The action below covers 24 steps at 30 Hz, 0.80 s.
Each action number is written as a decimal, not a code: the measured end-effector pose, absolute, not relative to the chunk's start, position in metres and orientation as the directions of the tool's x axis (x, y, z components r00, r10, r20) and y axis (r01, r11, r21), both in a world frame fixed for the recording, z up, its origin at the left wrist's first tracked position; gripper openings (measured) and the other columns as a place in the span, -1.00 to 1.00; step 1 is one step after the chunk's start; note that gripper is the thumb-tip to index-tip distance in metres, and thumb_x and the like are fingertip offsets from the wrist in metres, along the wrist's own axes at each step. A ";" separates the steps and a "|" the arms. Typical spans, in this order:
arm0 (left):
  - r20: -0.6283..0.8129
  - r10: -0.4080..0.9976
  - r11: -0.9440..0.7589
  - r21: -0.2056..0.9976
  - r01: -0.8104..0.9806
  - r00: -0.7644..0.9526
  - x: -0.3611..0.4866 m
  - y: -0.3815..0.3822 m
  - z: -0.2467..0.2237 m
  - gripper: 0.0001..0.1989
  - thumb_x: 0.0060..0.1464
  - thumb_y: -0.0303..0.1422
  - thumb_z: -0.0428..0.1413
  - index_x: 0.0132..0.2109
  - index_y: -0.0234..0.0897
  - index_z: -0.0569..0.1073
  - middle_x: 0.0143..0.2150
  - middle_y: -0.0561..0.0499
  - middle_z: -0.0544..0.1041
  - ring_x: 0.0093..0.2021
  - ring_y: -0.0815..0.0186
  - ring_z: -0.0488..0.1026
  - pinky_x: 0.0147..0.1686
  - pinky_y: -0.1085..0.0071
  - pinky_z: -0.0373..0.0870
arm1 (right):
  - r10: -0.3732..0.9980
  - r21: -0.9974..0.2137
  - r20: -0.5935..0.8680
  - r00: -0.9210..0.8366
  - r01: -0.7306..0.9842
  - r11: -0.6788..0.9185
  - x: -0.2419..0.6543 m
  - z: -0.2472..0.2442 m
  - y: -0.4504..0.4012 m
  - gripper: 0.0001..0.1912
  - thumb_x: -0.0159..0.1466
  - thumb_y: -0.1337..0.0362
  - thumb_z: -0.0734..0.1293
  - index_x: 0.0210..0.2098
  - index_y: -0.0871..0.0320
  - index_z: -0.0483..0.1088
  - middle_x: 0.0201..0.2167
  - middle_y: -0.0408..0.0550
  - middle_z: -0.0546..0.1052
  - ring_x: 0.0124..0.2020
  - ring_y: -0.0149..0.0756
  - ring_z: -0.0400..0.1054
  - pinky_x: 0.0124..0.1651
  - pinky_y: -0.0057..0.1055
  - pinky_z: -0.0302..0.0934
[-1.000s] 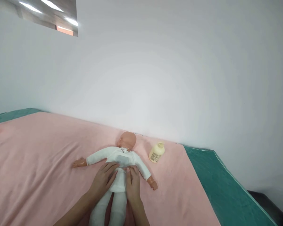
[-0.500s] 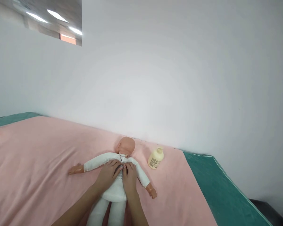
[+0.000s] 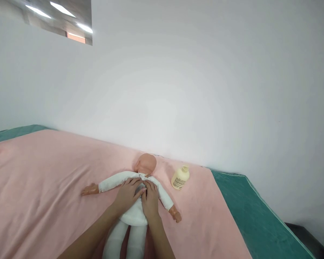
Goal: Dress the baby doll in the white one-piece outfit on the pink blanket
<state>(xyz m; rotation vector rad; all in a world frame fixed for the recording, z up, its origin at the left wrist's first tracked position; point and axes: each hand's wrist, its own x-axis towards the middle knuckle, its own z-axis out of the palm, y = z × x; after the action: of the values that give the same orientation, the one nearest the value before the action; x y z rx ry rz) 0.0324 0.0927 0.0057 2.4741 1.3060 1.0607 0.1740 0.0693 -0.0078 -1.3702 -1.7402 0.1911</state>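
A doll [image 3: 135, 215] in white cloth lies on a pink sheet [image 3: 48, 172], its bald head away from me and its arms spread wide. My left hand [image 3: 127, 195] rests flat on the left side of its upper torso, fingers extended. My right hand [image 3: 150, 199] lies on the right side of the torso, fingers also extended. The two thumbs meet near the middle, over a small greyish patch. Neither hand is closed on anything. To the right of the doll's head, a pale yellow bottle [image 3: 180, 178] with printed text stands on the sheet.
Green covering [image 3: 253, 212] shows beyond the pink sheet at the right and far left. A pale wall [image 3: 178, 79] rises behind the bed. A dark object [image 3: 307, 239] is at the lower right. Ceiling lights show at the upper left.
The view has shifted slightly, so the doll and bottle appear a little higher and further right. The greyish patch between my hands shows more. My hands remain on the torso.
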 end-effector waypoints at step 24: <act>0.480 0.875 -0.471 0.812 0.346 0.065 0.001 0.100 -0.008 -0.57 0.29 -0.13 -0.19 -0.03 -0.28 0.45 -0.04 -0.12 0.53 -0.01 0.15 0.43 0.03 0.20 0.31 | 0.615 -0.559 0.786 0.065 0.498 0.663 0.142 0.150 -0.013 -0.66 0.34 0.35 0.15 0.06 -0.02 0.33 0.03 -0.02 0.39 0.09 -0.19 0.28 0.09 -0.12 0.27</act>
<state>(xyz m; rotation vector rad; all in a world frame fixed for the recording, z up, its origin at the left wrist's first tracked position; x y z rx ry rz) 0.0010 0.1004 -0.0079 1.8560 1.2117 1.4062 0.1419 -0.0132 0.1503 -0.9431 -1.5782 0.1117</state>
